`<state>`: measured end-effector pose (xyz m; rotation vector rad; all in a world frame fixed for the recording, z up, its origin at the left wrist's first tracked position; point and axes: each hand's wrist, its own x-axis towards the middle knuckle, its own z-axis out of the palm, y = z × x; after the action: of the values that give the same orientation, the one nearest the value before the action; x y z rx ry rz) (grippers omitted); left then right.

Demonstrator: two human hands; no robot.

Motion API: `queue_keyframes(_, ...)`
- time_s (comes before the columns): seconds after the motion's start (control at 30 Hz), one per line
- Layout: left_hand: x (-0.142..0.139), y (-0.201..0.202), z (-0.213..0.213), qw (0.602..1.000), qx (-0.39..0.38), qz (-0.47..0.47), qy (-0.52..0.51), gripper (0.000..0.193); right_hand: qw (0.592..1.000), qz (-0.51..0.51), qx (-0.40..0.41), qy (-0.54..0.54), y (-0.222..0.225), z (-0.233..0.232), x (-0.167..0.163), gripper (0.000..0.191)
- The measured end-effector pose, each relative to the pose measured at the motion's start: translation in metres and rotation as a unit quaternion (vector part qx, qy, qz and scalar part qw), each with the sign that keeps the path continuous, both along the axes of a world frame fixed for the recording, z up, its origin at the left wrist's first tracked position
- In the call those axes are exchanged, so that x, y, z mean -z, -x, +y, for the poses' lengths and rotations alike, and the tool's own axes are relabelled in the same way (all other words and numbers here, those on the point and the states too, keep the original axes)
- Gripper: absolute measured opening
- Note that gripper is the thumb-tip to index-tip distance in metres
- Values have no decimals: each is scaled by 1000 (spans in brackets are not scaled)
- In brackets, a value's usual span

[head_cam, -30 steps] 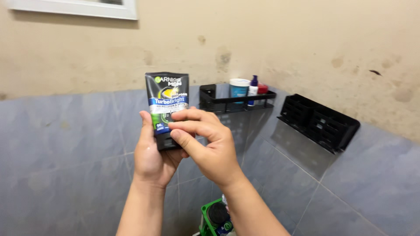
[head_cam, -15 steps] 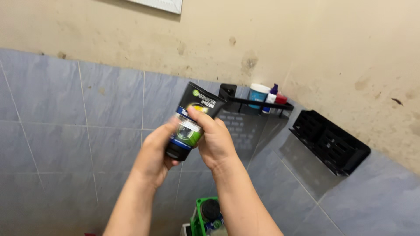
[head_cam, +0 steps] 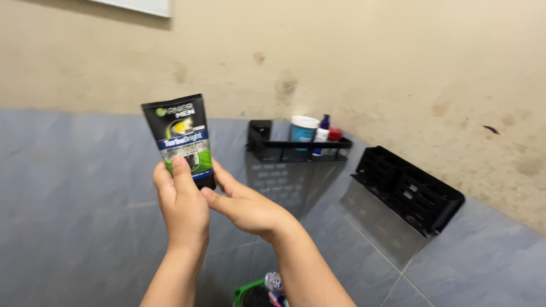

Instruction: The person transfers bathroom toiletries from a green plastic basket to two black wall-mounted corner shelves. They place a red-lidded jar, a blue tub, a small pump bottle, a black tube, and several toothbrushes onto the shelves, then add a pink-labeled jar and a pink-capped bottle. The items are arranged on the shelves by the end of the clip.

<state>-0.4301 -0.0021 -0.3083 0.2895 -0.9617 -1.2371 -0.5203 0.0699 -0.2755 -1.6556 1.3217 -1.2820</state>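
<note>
A black squeeze tube with green, yellow and blue print stands cap-down in front of the tiled wall. My left hand grips its lower part, thumb pressed on the front. Beside it my right hand cups the bottom end of the tube, where the cap is hidden behind my fingers.
A black wire shelf on the wall holds a white-lidded blue tub and small bottles. A second black shelf hangs on the right wall. A green container with small items sits below my arms.
The tube went from upright to tilted right and is upright again, further left in view. My right hand has shifted from covering the tube's front to its bottom end.
</note>
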Motion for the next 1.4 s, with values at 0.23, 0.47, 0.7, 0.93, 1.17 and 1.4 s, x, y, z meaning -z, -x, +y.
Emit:
queue_keyframes(0.23, -26, 90, -34, 982, -60, -108, 140, 44, 984, -51, 113, 130, 78, -25, -5, 53)
queue_keyframes(0.47, -70, 164, -69, 910, 309, -26, 274, 38, 892, 5, 346, 290, 150, -28, -14, 60)
queue_keyframes(0.7, -89, 169, -101, 912, 292, -98, 270, 26, 859, 106, 414, 281, 169, -40, -13, 68)
queue_keyframes(0.93, -99, 115, -109, 848, -39, -452, 273, 34, 905, 58, 371, 199, 140, -60, 3, 52)
queue_keyframes(1.17, -131, 142, -128, 883, -31, -213, 418, 32, 844, 27, 375, 382, 175, -40, -14, 44)
queue_keyframes(1.4, -132, 254, -127, 892, 82, -93, 436, 34, 700, 293, 614, 219, 217, -10, -12, 57)
